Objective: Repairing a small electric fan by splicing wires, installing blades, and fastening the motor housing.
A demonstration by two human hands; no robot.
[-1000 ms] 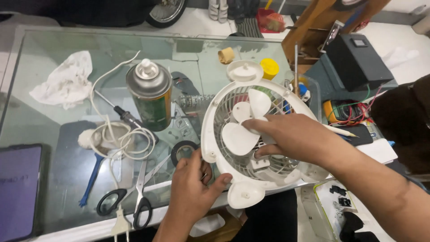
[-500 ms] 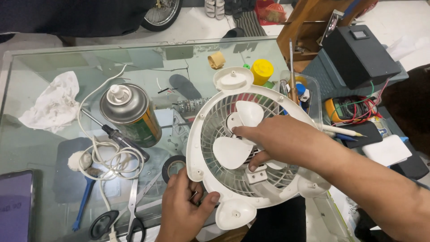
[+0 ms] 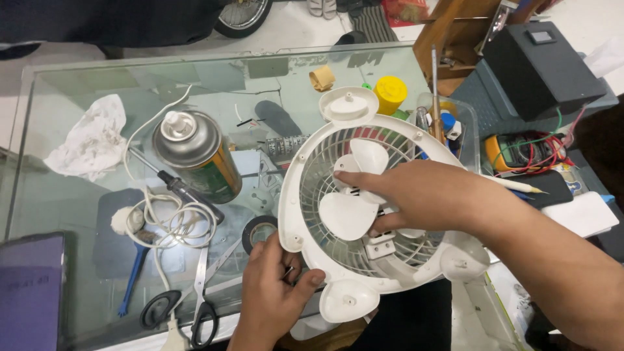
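Note:
A white round fan housing (image 3: 305, 162) with a grille and white blades (image 3: 344, 214) lies tilted over the right part of a glass table (image 3: 78, 78). My left hand (image 3: 276, 296) grips the housing's lower left rim, thumb on top. My right hand (image 3: 422, 195) rests across the middle of the fan, fingers on the blades and hub.
On the glass lie a spray can (image 3: 198, 156), a crumpled white cloth (image 3: 91, 143), a coiled white cord (image 3: 169, 218), a screwdriver (image 3: 185, 192), scissors (image 3: 195, 305), a black tape roll (image 3: 260, 231) and a yellow cap (image 3: 390, 93). A multimeter with wires (image 3: 520, 151) and a black box (image 3: 546, 62) sit at the right.
The view has shifted so the fan sits more central. My left hand has slid up along the lower left rim. My right hand stays on the blades.

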